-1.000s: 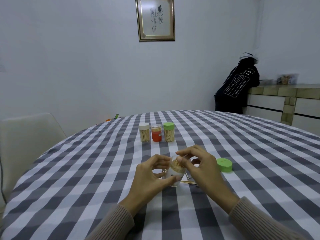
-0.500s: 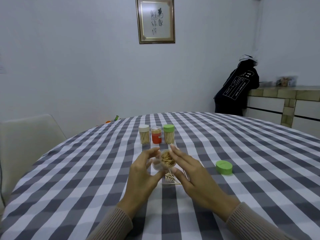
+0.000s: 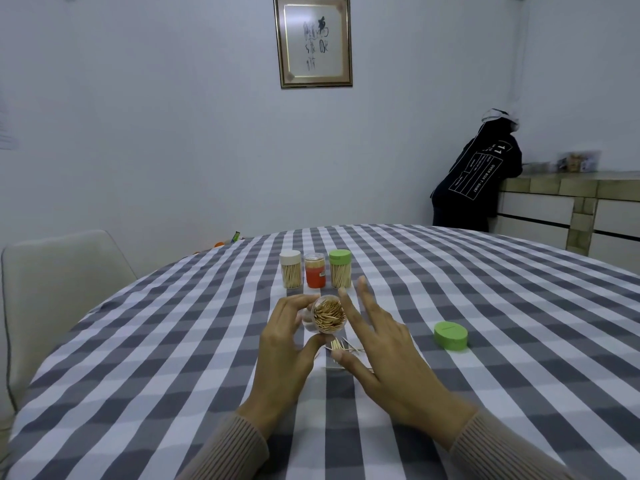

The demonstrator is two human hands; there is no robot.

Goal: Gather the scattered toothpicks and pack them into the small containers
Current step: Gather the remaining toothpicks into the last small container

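Change: a second ago the open container (image 3: pixel 327 318) stood upright on the surface (image 3: pixel 485 393) with the right hand (image 3: pixel 384 351) poking sticks in from above; now it is lifted and tipped, mouth toward the viewer, packed nearly full.
Left hand (image 3: pixel 284 344): grip closed round the container, thumb under it, fingers over the top.
Right hand: has let go, fingers spread straight beside the mouth, holding nothing.
Loose toothpicks (image 3: pixel 341 346): a few lie under the hands, toward the near edge.
Green lid (image 3: pixel 450 336): off, to the right.
3 capped containers (image 3: pixel 316 270): in a row toward the far edge.
Meaning: likely settling the sticks before adding the last few and capping.
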